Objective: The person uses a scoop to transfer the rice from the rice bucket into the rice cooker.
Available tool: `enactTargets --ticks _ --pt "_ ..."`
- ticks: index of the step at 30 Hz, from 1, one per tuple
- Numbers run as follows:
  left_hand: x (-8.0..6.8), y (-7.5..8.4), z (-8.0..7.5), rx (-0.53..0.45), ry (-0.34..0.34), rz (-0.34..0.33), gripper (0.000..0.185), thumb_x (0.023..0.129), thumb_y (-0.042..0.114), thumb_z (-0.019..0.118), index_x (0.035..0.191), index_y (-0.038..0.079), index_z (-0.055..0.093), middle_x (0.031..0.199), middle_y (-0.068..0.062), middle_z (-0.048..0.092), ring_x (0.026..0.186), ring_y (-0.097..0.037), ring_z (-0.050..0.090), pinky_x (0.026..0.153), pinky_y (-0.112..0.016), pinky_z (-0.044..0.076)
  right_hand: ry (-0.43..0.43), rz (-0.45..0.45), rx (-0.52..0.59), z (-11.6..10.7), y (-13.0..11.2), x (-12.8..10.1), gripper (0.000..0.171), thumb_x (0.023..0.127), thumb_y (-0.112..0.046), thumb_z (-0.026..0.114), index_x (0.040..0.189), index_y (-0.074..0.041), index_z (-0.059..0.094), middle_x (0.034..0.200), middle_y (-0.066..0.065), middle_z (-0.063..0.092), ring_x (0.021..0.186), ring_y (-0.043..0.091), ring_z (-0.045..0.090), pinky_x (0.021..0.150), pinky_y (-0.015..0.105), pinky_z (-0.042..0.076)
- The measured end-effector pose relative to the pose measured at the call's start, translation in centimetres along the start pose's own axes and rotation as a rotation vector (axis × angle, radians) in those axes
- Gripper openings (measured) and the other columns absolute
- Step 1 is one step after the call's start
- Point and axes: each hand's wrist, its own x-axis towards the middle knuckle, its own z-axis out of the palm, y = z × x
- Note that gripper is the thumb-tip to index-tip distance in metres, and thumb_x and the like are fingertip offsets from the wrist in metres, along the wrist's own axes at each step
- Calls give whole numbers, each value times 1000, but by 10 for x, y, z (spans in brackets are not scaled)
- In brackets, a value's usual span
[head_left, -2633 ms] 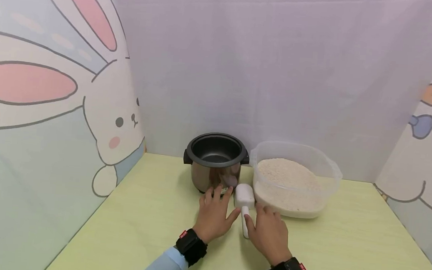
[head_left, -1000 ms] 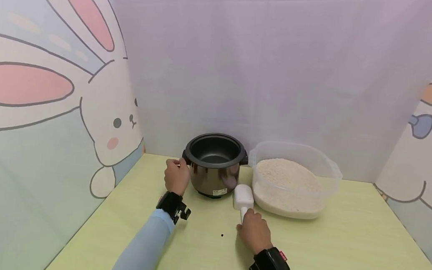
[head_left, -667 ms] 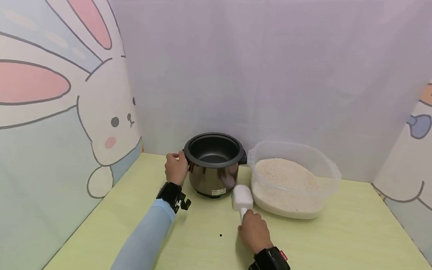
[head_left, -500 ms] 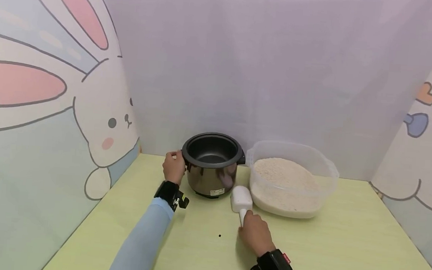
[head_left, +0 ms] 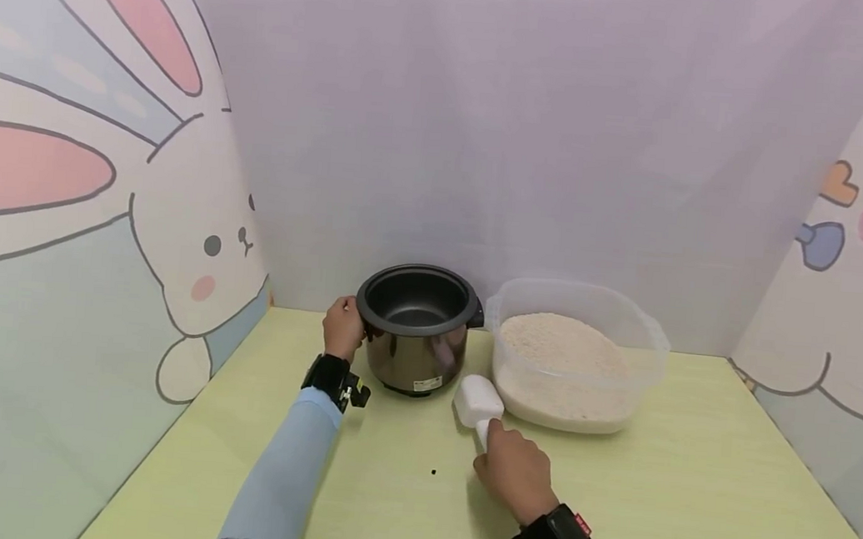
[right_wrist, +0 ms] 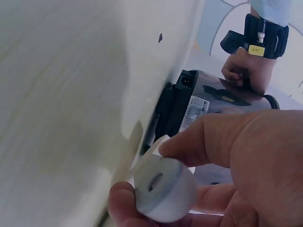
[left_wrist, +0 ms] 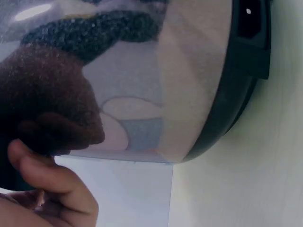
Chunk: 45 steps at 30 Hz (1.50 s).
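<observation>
A lidless rice cooker (head_left: 414, 353) with a shiny brown body and dark inner pot stands at the back of the table. My left hand (head_left: 342, 330) grips its left side handle; in the left wrist view the curled fingers (left_wrist: 57, 177) lie round the dark handle beside the reflective wall. In front of the cooker is a white scoop (head_left: 478, 401), its cup low over the table. My right hand (head_left: 515, 469) holds the scoop by its handle, whose slotted end (right_wrist: 154, 201) faces the right wrist camera between thumb and fingers.
Right of the cooker, a clear plastic container (head_left: 575, 418) holds a heap of pale rice (head_left: 563, 345). A tiny black speck (head_left: 433, 472) lies on the yellow table (head_left: 384, 517). A lilac cloth (head_left: 441, 136) hangs behind, with cartoon-printed panels (head_left: 28, 341) at both sides.
My left hand has gone from beside the scoop to the cooker's left handle. My right hand has closed round the scoop's handle, and the scoop has turned slightly. The head view has swung rightward.
</observation>
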Motion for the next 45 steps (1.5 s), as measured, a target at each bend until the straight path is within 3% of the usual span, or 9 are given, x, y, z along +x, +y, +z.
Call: enactTargets --ticks 8,15,21,24,28,35,45 --pt "-1 6 -4 -59 -51 -33 44 107 35 51 131 -1 61 77 -9 60 46 -9 51 44 -23 45 29 -18 29 -6 -2 -1 17 84 -11 68 86 1 56 64 8 51 48 22 48 39 36 36" --pt "-2 2 0 -45 2 -2 46 108 36 50 130 -1 63 94 -16 65 49 -9 52 45 -23 46 16 -39 19 -1 2 -1 19 88 -10 67 90 4 55 67 12 54 51 26 54 40 39 40" --pt "0 0 6 -78 24 19 46 107 37 51 129 -1 65 111 -21 67 67 -14 58 52 -24 49 32 -11 -11 -1 7 3 14 90 -10 61 93 2 54 69 15 57 53 31 57 41 43 42" --pt "-2 0 6 -72 39 20 44 107 35 52 129 -1 65 111 -22 68 71 -17 60 55 -25 49 36 5 -10 -3 7 4 15 91 -15 61 92 0 57 70 13 58 54 28 56 41 43 41" --pt "-4 -2 4 -40 65 31 42 107 34 52 127 0 68 103 -23 70 66 -17 61 55 -24 49 49 13 10 -6 9 5 18 93 -22 65 84 -7 60 66 8 57 52 22 53 41 40 38" --pt "-7 -6 0 -31 74 28 43 106 35 53 128 0 67 103 -22 70 69 -16 61 59 -25 50 57 1 67 -25 7 6 32 96 -27 65 68 -17 51 58 -2 47 48 16 44 40 34 31" --pt "-6 -4 -3 -123 2 -9 45 107 37 52 133 2 64 96 -14 63 61 -11 57 51 -23 51 164 -49 114 -63 -8 9 27 95 -28 67 75 -15 56 58 0 48 48 18 43 43 33 30"
